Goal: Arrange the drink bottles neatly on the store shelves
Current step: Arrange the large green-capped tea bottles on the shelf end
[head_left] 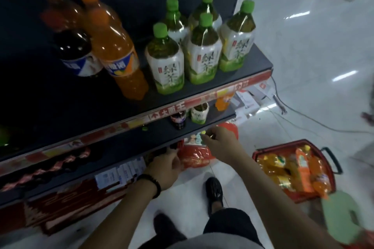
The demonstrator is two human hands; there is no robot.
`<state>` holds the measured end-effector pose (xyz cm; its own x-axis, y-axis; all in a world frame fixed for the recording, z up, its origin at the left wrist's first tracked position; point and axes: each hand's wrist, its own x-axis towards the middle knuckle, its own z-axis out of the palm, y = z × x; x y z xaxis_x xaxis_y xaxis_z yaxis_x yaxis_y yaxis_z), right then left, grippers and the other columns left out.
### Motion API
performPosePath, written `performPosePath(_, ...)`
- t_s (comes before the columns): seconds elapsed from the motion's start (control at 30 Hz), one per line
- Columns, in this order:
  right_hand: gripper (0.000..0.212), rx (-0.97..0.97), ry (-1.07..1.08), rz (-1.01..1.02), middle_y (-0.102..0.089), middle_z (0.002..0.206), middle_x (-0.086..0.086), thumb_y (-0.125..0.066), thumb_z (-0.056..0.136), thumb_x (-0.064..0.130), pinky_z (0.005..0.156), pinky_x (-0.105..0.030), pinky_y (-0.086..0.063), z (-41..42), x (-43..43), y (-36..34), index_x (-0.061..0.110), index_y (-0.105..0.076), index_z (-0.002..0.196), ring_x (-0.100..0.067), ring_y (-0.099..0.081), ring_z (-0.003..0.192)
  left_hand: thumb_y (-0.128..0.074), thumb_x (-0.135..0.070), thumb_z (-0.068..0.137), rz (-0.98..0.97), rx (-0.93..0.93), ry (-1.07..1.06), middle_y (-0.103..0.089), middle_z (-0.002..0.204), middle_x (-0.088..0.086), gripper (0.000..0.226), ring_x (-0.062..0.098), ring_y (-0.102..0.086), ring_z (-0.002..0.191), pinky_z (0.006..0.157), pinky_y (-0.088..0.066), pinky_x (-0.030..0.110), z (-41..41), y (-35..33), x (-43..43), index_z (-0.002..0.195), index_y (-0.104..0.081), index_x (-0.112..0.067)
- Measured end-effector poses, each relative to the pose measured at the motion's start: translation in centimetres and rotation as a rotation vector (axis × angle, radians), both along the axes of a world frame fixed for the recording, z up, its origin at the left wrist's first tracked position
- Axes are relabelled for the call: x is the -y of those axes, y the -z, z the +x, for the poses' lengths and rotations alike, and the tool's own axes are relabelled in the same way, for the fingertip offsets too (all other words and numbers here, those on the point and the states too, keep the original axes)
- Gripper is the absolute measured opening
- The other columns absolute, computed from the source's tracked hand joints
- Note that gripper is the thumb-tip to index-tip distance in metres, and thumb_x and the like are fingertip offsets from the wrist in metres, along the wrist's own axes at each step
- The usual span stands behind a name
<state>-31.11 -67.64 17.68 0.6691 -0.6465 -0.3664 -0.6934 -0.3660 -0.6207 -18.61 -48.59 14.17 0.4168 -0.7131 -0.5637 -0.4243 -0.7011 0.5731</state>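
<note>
Far bottles (204, 52) read 绿茶. Left hand (166, 170) and right hand (219, 143) curl fingers at the near shelf (121, 143); grip unclear.

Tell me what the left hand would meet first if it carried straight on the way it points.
Probably the dark objects tucked beneath the lower shelf, just ahead of the left hand. The red bag sits right of that line. Depth is unclear.
</note>
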Motion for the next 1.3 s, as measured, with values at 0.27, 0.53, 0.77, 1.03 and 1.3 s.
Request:
performPosePath(0.27, 0.038, -0.134, -0.049, 0.041, -0.071, 0.125, -0.012, -0.063, 0.102, 0.033, 0.083, -0.037, -0.061, 2.6, 6.6, 11.1, 0.015, -0.058, 0.135, -0.027, -0.070, 0.101, -0.063, -0.043, 0.096, 0.046, -0.033, -0.139, -0.069, 0.108, -0.006, 0.016, 0.016, -0.066, 0.104, 0.095, -0.057, 0.041, 0.9, 6.4, 7.3, 0.103, -0.062, -0.028)
performPosePath(0.53, 0.083, -0.065, -0.018, -0.049, -0.047, 0.140, -0.016, -0.085, 0.082, 0.034, 0.104, -0.048, -0.054, 6.9, 13.8, 23.3, 0.014, -0.036, 0.145, -0.034, -0.054, 0.124, -0.070, -0.038, 0.091, 0.054, -0.188, -0.320, -0.070, 0.108, -0.002, 0.028, 0.021, -0.066, 0.107, 0.101, -0.053, 0.040, -0.2, 17.6, 11.3, 0.110, -0.056, -0.023)
performPosePath(0.77, 0.098, 0.143, -0.015, -0.033, -0.062, 0.135, -0.009, -0.097, 0.066, 0.031, 0.094, -0.033, -0.052, 11.3, 17.6, 29.5, 0.013, -0.041, 0.144, -0.028, -0.060, 0.124, -0.072, -0.041, 0.084, -0.126, -0.177, -0.458, -0.063, 0.098, -0.011, 0.022, 0.016, -0.065, 0.099, 0.094, -0.056, 0.047, 2.2, 24.4, 15.5, 0.093, -0.051, -0.040)
performPosePath(1.03, 0.077, 0.229, -0.100, 0.236, -0.071, 0.111, 0.009, -0.097, 0.064, 0.033, 0.077, -0.024, -0.062, 7.5, 17.7, 29.4, 0.024, -0.054, 0.127, -0.007, -0.071, 0.097, -0.088, -0.023, 0.079, -0.358, -0.366, -0.543, -0.061, 0.120, -0.013, 0.063, 0.011, -0.061, 0.117, 0.099, -0.055, 0.037, 4.5, 25.9, 17.9, 0.128, -0.049, -0.028)
performPosePath(1.3, 0.050, 0.188, -0.119, 0.701, -0.076, 0.115, -0.004, -0.069, 0.089, 0.051, 0.082, -0.043, -0.066, 2.4, 15.3, 30.4, 0.021, -0.059, 0.128, -0.024, -0.077, 0.100, -0.098, -0.044, 0.058, -0.345, -0.617, -0.517, -0.076, 0.123, -0.002, 0.076, 0.022, -0.072, 0.117, 0.101, -0.057, 0.053, 2.8, 27.2, 15.6, 0.126, -0.068, -0.029)
